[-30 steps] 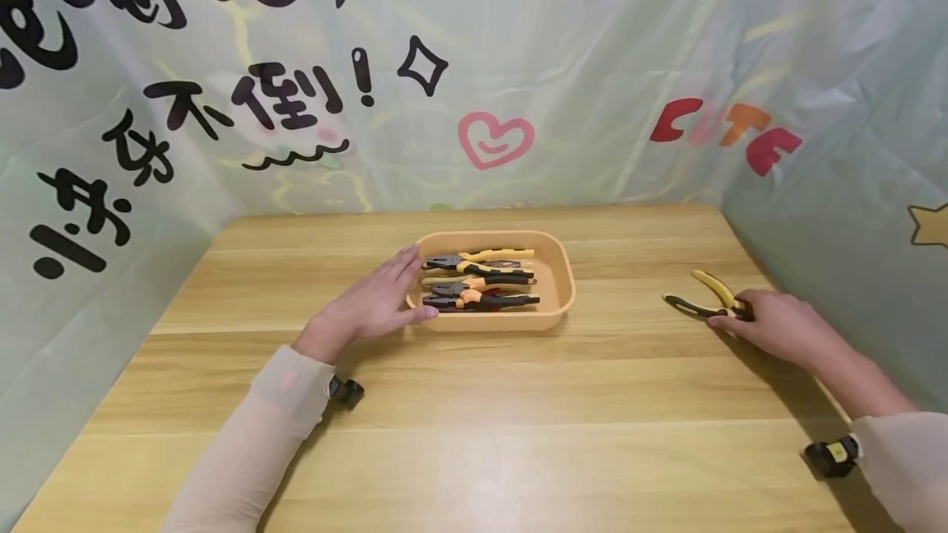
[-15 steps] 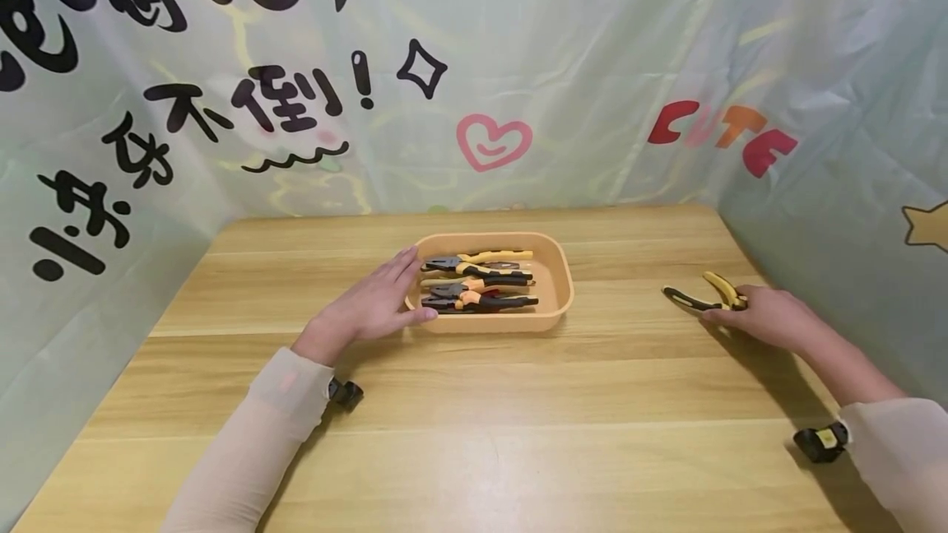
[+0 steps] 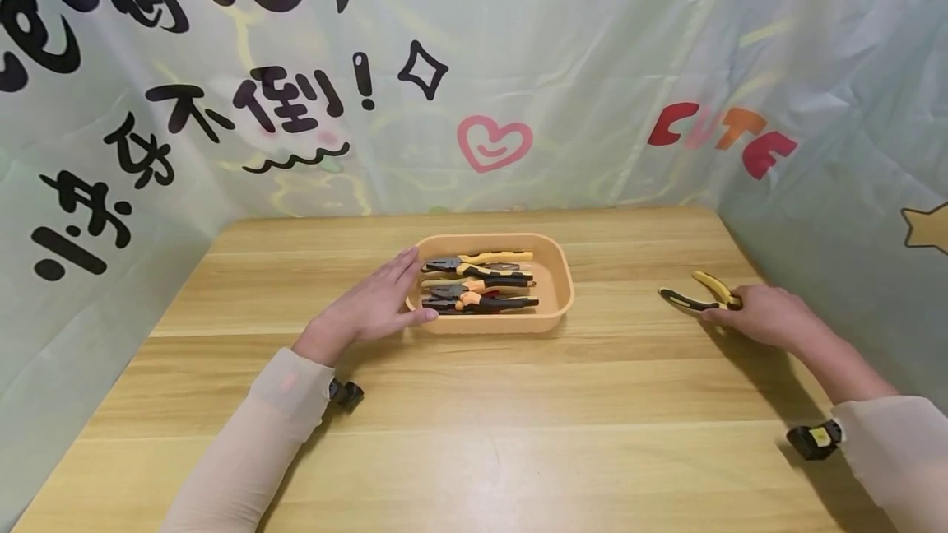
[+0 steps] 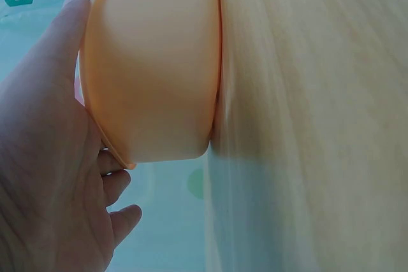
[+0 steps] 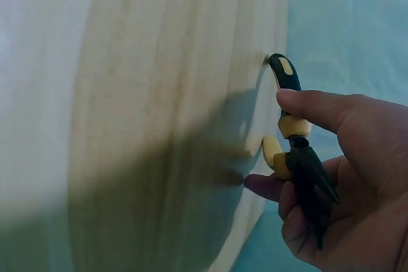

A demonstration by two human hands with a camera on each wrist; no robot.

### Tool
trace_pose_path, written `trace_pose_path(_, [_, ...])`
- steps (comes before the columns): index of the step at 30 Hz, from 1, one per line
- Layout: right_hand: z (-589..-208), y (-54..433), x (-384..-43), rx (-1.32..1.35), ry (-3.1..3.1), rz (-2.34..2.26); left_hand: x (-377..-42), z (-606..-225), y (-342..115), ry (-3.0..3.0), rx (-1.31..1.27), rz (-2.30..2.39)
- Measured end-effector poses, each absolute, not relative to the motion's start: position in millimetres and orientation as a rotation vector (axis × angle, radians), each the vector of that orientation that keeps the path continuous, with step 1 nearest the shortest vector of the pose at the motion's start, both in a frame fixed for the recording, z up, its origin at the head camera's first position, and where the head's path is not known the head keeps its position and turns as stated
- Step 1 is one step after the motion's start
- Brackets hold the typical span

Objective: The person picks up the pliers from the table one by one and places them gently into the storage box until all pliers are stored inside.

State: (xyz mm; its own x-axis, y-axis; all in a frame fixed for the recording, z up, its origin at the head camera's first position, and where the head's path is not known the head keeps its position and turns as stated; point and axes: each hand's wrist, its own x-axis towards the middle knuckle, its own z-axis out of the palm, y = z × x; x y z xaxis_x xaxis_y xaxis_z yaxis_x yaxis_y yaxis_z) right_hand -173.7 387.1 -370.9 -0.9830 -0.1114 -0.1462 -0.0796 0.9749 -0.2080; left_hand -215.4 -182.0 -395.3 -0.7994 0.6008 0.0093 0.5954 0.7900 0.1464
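An orange tray (image 3: 554, 276) sits at the middle of the table, holding several pliers (image 3: 485, 303) with yellow, orange and black handles. Spread over its left end, my left hand (image 3: 374, 294) touches the rim; in the left wrist view the thumb lies along the tray's outer wall (image 4: 153, 74). Over on the right, my right hand (image 3: 770, 315) holds yellow-and-black needle-nose pliers (image 5: 294, 125) between thumb and fingers. Their handles are spread and point left, toward the tray. The right wrist view shows their dark pointed jaws parted and directed at my palm.
The wooden table (image 3: 474, 434) ends at the back against a printed cloth (image 3: 592, 64), which also rises along the left and right sides. A dark wrist camera (image 3: 815, 440) hangs under my right sleeve, another camera (image 3: 346, 394) under the left.
My right hand has shifted slightly left and away from me, with the pliers in its grip. My left hand and the tray have kept their places.
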Motion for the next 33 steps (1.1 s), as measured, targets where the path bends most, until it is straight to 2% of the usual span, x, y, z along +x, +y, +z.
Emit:
trace_pose_path(12, [-383,377,-173,-0.274,3.164,-0.289,-213,-393,-181,2.934,0.998,0.224])
trace_pose_path(33, [-375,350,-187,-0.594,3.398,-0.278,-214,-392,-181,2.925,0.963,0.215])
